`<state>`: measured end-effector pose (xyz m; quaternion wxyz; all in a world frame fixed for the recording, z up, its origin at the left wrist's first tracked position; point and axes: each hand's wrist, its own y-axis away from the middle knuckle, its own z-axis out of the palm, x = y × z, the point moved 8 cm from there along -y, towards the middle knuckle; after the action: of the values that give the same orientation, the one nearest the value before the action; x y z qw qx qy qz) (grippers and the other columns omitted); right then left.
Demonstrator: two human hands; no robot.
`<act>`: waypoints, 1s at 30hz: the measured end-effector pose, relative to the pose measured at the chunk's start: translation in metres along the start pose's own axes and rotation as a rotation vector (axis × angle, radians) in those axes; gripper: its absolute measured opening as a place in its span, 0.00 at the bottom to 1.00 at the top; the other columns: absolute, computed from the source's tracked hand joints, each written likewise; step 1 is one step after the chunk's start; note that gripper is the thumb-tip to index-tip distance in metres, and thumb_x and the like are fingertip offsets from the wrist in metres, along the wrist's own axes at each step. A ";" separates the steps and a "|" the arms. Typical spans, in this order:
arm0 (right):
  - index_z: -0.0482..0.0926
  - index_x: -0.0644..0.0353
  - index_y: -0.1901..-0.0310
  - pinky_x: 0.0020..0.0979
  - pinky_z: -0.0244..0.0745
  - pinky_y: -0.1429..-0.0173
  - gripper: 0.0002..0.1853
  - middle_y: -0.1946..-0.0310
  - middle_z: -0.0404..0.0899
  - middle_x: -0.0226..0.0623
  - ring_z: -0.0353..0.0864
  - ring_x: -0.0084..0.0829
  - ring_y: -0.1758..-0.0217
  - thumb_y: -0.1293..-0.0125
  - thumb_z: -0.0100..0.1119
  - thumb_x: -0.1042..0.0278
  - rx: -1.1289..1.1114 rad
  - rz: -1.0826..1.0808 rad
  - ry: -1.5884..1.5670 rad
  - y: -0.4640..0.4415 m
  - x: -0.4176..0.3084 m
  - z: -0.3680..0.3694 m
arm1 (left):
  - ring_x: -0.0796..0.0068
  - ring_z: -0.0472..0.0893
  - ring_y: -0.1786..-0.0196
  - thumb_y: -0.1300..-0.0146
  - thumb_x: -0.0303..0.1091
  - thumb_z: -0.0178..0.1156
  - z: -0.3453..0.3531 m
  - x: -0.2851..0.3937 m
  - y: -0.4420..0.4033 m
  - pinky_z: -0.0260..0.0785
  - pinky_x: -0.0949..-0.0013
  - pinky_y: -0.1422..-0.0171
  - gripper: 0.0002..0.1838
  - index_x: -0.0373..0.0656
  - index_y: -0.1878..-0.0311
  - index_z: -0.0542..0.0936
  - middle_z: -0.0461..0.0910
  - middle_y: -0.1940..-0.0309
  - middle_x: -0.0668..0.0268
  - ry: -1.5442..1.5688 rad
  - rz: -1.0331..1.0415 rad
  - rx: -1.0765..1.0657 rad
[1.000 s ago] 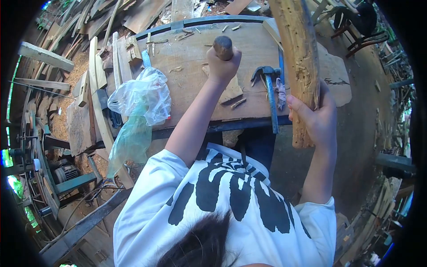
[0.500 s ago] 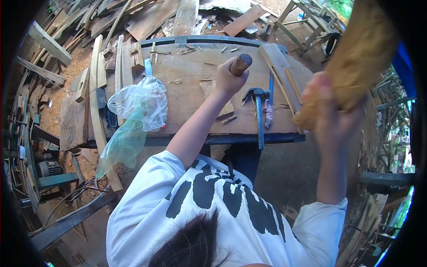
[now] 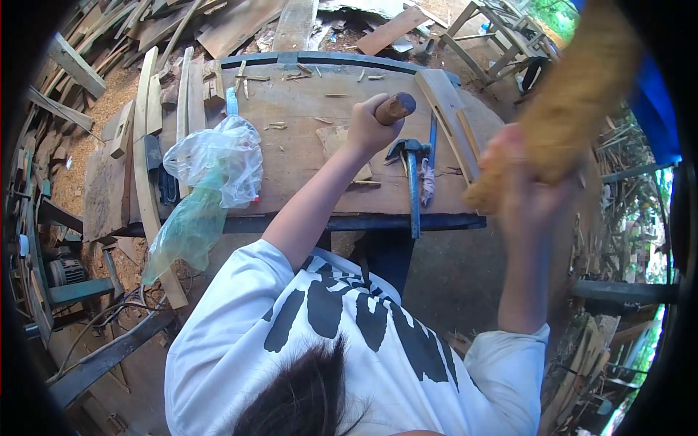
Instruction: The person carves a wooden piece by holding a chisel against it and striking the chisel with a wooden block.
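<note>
My left hand (image 3: 369, 129) is wrapped round a wooden handle (image 3: 396, 107), whose round dark end points up toward the camera over the workbench. What lies below that fist is hidden. Raised at the right, my right hand (image 3: 531, 174) grips the lower part of a thick, rough wooden club (image 3: 582, 94); both are blurred. A pale wood block (image 3: 334, 138) lies on the bench partly behind my left forearm. Right of that forearm, a hammer (image 3: 414, 182) with a blue handle rests across the front edge, next to a bundle of pinkish cloth (image 3: 427, 182).
The workbench (image 3: 291, 160) carries wood chips and a slotted board (image 3: 451, 123). Crumpled plastic bags (image 3: 218, 163) and long wood strips (image 3: 145, 167) lie at the left. Scrap wood (image 3: 240, 29) is piled behind; a motor (image 3: 67, 271) stands lower left.
The club in my right hand has swung up and to the right, off its earlier upright position. My left hand has moved slightly right and lower, still round the handle.
</note>
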<state>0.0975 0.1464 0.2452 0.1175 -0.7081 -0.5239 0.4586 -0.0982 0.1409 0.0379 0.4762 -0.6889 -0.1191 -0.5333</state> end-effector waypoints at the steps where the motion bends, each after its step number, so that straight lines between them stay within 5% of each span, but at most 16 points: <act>1: 0.73 0.65 0.47 0.29 0.80 0.61 0.17 0.67 0.82 0.36 0.83 0.28 0.68 0.34 0.64 0.68 -0.054 -0.062 0.136 0.002 0.002 0.012 | 0.68 0.82 0.72 0.50 0.26 0.66 -0.001 0.002 -0.001 0.72 0.68 0.65 0.09 0.38 0.64 0.81 0.81 0.74 0.57 0.022 0.011 0.016; 2: 0.73 0.66 0.46 0.30 0.81 0.59 0.19 0.67 0.82 0.36 0.83 0.30 0.66 0.34 0.64 0.68 -0.100 -0.131 0.267 0.005 0.005 0.024 | 0.69 0.83 0.71 0.50 0.26 0.66 -0.003 0.003 -0.001 0.72 0.69 0.65 0.09 0.38 0.64 0.81 0.82 0.74 0.57 0.044 0.022 0.036; 4: 0.73 0.64 0.47 0.38 0.78 0.58 0.20 0.69 0.81 0.42 0.84 0.43 0.66 0.38 0.67 0.68 -0.500 0.435 0.274 0.020 0.036 0.055 | 0.70 0.83 0.71 0.50 0.26 0.66 -0.003 -0.002 0.003 0.72 0.69 0.64 0.10 0.38 0.63 0.81 0.82 0.73 0.57 0.046 -0.003 0.019; 8: 0.72 0.65 0.47 0.37 0.78 0.58 0.21 0.66 0.81 0.44 0.84 0.40 0.66 0.37 0.65 0.65 -0.519 0.414 0.280 0.008 0.027 0.042 | 0.72 0.82 0.70 0.50 0.26 0.66 -0.006 -0.001 0.003 0.73 0.69 0.64 0.10 0.38 0.63 0.81 0.83 0.73 0.58 0.073 0.015 0.036; 10: 0.69 0.70 0.39 0.36 0.78 0.53 0.31 0.62 0.83 0.43 0.84 0.36 0.62 0.39 0.69 0.64 -0.221 0.237 0.108 -0.009 0.000 0.019 | 0.72 0.83 0.69 0.50 0.26 0.66 -0.006 0.000 0.002 0.73 0.69 0.64 0.10 0.38 0.63 0.81 0.83 0.72 0.57 0.038 -0.012 0.022; 12: 0.68 0.70 0.39 0.36 0.78 0.53 0.31 0.63 0.83 0.43 0.84 0.35 0.61 0.39 0.69 0.64 -0.121 0.302 -0.003 -0.010 -0.005 0.008 | 0.72 0.83 0.69 0.50 0.26 0.66 -0.007 -0.002 0.002 0.73 0.69 0.64 0.10 0.38 0.63 0.81 0.83 0.72 0.57 -0.007 -0.039 0.004; 14: 0.68 0.70 0.38 0.36 0.77 0.53 0.31 0.63 0.83 0.44 0.84 0.34 0.61 0.40 0.69 0.64 -0.012 0.367 -0.113 -0.011 0.003 0.005 | 0.83 0.80 0.63 0.48 0.24 0.65 -0.004 -0.003 0.001 0.73 0.73 0.58 0.10 0.36 0.61 0.81 0.84 0.68 0.66 -0.044 -0.048 -0.027; 16: 0.67 0.69 0.37 0.37 0.77 0.51 0.32 0.62 0.84 0.48 0.85 0.37 0.57 0.39 0.68 0.65 -0.506 0.553 0.257 0.006 0.034 0.046 | 0.83 0.80 0.62 0.47 0.24 0.66 -0.001 -0.007 0.000 0.73 0.73 0.58 0.10 0.36 0.60 0.81 0.84 0.67 0.65 -0.009 -0.065 -0.039; 18: 0.69 0.69 0.42 0.39 0.78 0.54 0.29 0.65 0.83 0.51 0.86 0.41 0.59 0.39 0.68 0.62 -0.493 0.472 0.282 0.026 0.049 0.061 | 0.84 0.80 0.62 0.46 0.25 0.66 0.001 -0.009 0.004 0.73 0.74 0.58 0.10 0.36 0.60 0.82 0.85 0.67 0.65 0.024 -0.080 -0.059; 20: 0.71 0.69 0.46 0.40 0.79 0.56 0.26 0.68 0.82 0.54 0.86 0.46 0.61 0.39 0.68 0.60 -0.486 0.366 0.309 0.023 0.046 0.065 | 0.73 0.85 0.65 0.49 0.26 0.67 -0.005 0.004 0.007 0.75 0.70 0.59 0.12 0.38 0.58 0.83 0.86 0.67 0.57 0.111 0.046 0.014; 26: 0.71 0.69 0.45 0.41 0.78 0.52 0.26 0.64 0.83 0.54 0.85 0.49 0.57 0.39 0.67 0.62 -0.508 0.419 0.209 0.014 0.025 0.057 | 0.75 0.84 0.65 0.49 0.25 0.66 -0.008 -0.002 0.003 0.75 0.70 0.59 0.13 0.38 0.58 0.83 0.85 0.68 0.58 0.049 -0.045 -0.005; 30: 0.71 0.69 0.47 0.41 0.77 0.54 0.25 0.67 0.82 0.51 0.85 0.48 0.60 0.39 0.67 0.62 -0.205 0.268 0.054 -0.001 0.002 0.028 | 0.75 0.82 0.68 0.49 0.27 0.66 -0.009 -0.002 0.002 0.73 0.69 0.62 0.11 0.39 0.61 0.82 0.84 0.71 0.59 0.016 -0.083 -0.019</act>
<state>0.0754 0.1398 0.2297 -0.0035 -0.7920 -0.4655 0.3950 -0.1030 0.1337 0.0350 0.4483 -0.6837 -0.1388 -0.5589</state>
